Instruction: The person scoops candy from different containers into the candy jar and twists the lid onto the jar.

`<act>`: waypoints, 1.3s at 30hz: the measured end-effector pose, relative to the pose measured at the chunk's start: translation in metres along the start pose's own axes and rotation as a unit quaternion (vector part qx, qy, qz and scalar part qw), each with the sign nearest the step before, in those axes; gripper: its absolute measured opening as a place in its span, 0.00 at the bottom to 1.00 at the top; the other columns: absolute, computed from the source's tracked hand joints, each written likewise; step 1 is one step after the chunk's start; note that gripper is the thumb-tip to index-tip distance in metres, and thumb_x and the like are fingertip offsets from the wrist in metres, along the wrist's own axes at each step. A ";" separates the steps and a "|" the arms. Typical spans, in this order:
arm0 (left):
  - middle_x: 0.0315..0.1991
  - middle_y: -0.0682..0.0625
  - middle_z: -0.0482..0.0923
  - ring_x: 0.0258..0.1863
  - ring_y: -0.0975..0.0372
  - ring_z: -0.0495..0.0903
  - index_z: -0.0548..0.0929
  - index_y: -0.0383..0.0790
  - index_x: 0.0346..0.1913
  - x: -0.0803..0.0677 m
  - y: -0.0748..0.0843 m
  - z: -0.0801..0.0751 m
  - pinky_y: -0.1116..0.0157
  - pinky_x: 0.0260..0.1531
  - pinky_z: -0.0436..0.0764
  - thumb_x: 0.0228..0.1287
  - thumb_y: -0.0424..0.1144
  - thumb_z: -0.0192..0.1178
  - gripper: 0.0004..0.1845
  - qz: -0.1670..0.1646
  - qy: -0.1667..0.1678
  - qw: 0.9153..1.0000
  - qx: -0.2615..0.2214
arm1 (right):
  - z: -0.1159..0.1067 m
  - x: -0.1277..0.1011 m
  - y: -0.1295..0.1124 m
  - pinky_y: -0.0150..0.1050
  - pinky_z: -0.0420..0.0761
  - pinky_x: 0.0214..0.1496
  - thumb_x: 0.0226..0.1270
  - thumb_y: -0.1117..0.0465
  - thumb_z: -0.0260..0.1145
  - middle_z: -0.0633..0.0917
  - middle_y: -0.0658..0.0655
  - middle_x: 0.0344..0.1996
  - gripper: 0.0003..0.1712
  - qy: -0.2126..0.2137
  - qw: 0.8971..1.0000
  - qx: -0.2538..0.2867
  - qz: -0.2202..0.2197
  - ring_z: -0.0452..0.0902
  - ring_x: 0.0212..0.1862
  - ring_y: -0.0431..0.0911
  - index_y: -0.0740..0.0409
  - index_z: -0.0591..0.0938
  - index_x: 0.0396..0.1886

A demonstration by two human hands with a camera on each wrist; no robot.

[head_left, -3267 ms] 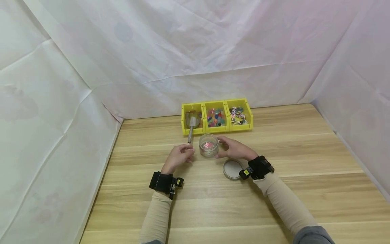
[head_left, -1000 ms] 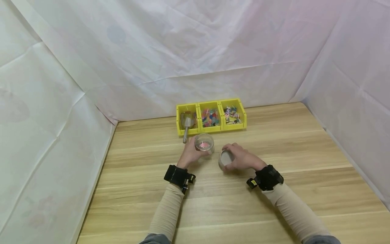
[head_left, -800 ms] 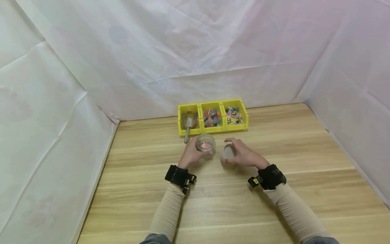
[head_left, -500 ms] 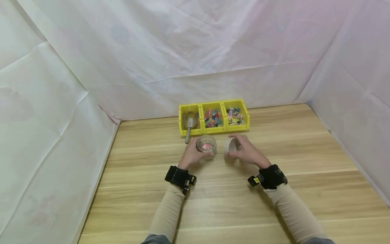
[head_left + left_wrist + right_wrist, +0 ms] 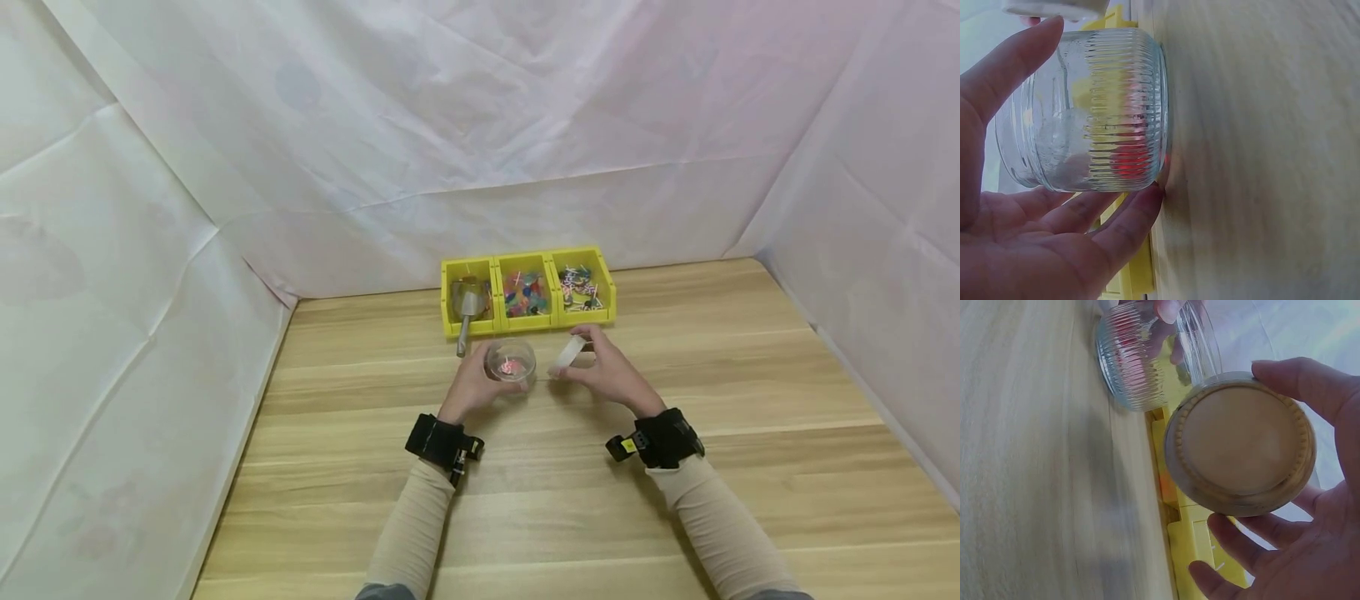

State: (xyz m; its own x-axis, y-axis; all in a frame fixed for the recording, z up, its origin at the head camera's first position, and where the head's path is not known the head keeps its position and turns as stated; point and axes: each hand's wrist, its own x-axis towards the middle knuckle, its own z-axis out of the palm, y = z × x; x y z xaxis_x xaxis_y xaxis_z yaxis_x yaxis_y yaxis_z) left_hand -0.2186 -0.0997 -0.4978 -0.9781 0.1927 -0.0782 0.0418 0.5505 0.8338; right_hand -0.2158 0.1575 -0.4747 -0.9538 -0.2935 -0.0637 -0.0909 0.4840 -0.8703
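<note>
My left hand (image 5: 471, 385) grips a clear glass jar (image 5: 512, 360) from its left side, thumb on the near side. The left wrist view shows the ribbed jar (image 5: 1116, 112) upright at the table surface, with a red and white candy low inside. To the right, my right hand (image 5: 611, 373) holds the jar's round lid (image 5: 567, 356) by its edge, tilted and clear of the table. The lid's flat round face (image 5: 1241, 440) fills the middle of the right wrist view, overlapping the jar's mouth there. The jar's mouth is uncovered.
Behind the jar stands a row of three yellow bins (image 5: 527, 323) with colourful candies and lollipops. A metal scoop (image 5: 471, 310) rests in the left bin, its handle hanging over the front. White cloth (image 5: 480, 125) encloses the wooden table (image 5: 540, 517) at the back and sides.
My left hand has taken hold of the jar; my right hand has left the jar's side. The right hand has lifted the lid from the table and tipped it toward the jar.
</note>
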 end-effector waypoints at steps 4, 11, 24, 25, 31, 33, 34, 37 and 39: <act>0.65 0.41 0.73 0.65 0.48 0.71 0.68 0.41 0.69 -0.002 -0.001 0.000 0.49 0.66 0.70 0.42 0.48 0.81 0.49 0.009 0.001 1.000 0.003 | 0.001 0.001 0.000 0.61 0.68 0.65 0.58 0.45 0.75 0.68 0.64 0.66 0.48 0.013 1.000 0.005 0.003 0.64 0.66 0.62 0.58 0.61 0.69; 0.65 0.40 0.73 0.64 0.47 0.72 0.69 0.41 0.69 -0.003 -0.001 -0.002 0.48 0.66 0.69 0.42 0.45 0.81 0.49 0.013 -0.007 1.000 -0.003 | 0.002 0.002 0.000 0.61 0.71 0.65 0.60 0.53 0.74 0.65 0.70 0.66 0.45 0.042 0.998 0.051 0.009 0.66 0.65 0.66 0.61 0.58 0.68; 0.63 0.40 0.74 0.63 0.48 0.73 0.69 0.41 0.68 -0.007 -0.001 0.001 0.49 0.65 0.70 0.42 0.43 0.81 0.47 0.008 -0.027 0.999 -0.031 | 0.012 0.001 0.003 0.57 0.71 0.64 0.58 0.52 0.76 0.67 0.68 0.62 0.41 0.074 0.993 0.096 0.008 0.66 0.65 0.63 0.60 0.60 0.60; 0.64 0.40 0.74 0.63 0.48 0.73 0.69 0.41 0.68 -0.007 -0.001 0.001 0.49 0.66 0.70 0.42 0.43 0.81 0.47 0.007 -0.028 0.999 -0.031 | 0.013 0.001 0.003 0.57 0.72 0.63 0.59 0.52 0.76 0.67 0.68 0.63 0.40 0.073 0.993 0.096 0.003 0.67 0.65 0.63 0.60 0.60 0.59; 0.64 0.40 0.74 0.64 0.49 0.72 0.68 0.41 0.68 -0.006 -0.002 0.002 0.50 0.66 0.69 0.43 0.42 0.81 0.47 0.006 -0.028 0.999 -0.028 | 0.015 0.000 -0.005 0.60 0.65 0.70 0.61 0.59 0.74 0.63 0.70 0.65 0.35 0.075 0.992 0.102 -0.009 0.63 0.68 0.63 0.65 0.59 0.55; 0.64 0.40 0.74 0.64 0.49 0.73 0.68 0.41 0.68 -0.006 -0.003 0.002 0.50 0.66 0.70 0.43 0.43 0.81 0.47 0.007 -0.029 0.999 -0.028 | 0.015 0.001 -0.005 0.60 0.63 0.71 0.62 0.60 0.74 0.63 0.69 0.66 0.35 0.075 0.992 0.104 -0.008 0.62 0.68 0.63 0.65 0.59 0.55; 0.64 0.40 0.73 0.64 0.48 0.72 0.68 0.40 0.68 -0.006 -0.003 0.002 0.50 0.66 0.70 0.43 0.43 0.81 0.47 0.008 -0.030 0.999 -0.029 | 0.015 0.001 -0.006 0.60 0.63 0.71 0.62 0.60 0.74 0.63 0.70 0.66 0.35 0.076 0.992 0.104 -0.007 0.62 0.68 0.63 0.65 0.59 0.55; 0.64 0.40 0.73 0.64 0.48 0.72 0.68 0.40 0.68 -0.005 -0.003 0.001 0.50 0.66 0.70 0.44 0.43 0.81 0.47 0.010 -0.031 0.999 -0.030 | 0.017 0.003 0.000 0.59 0.64 0.71 0.60 0.56 0.75 0.63 0.68 0.66 0.38 0.079 0.991 0.108 -0.013 0.62 0.68 0.62 0.64 0.60 0.56; 0.64 0.40 0.73 0.64 0.49 0.72 0.68 0.41 0.68 -0.005 -0.003 0.001 0.50 0.66 0.70 0.44 0.43 0.81 0.47 0.010 -0.032 0.999 -0.031 | 0.017 0.003 0.000 0.59 0.64 0.71 0.60 0.55 0.75 0.63 0.68 0.67 0.40 0.076 0.991 0.113 -0.017 0.62 0.69 0.62 0.64 0.60 0.59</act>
State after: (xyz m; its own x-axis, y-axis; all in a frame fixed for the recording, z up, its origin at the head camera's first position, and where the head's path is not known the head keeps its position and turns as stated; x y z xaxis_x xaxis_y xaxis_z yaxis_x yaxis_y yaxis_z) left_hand -0.2136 -0.1017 -0.5004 -0.9624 0.2546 -0.0946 0.0455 0.4945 0.8680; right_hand -0.2142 0.1422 -0.4832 -0.9850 -0.1703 0.0265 -0.0731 0.2740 -0.9589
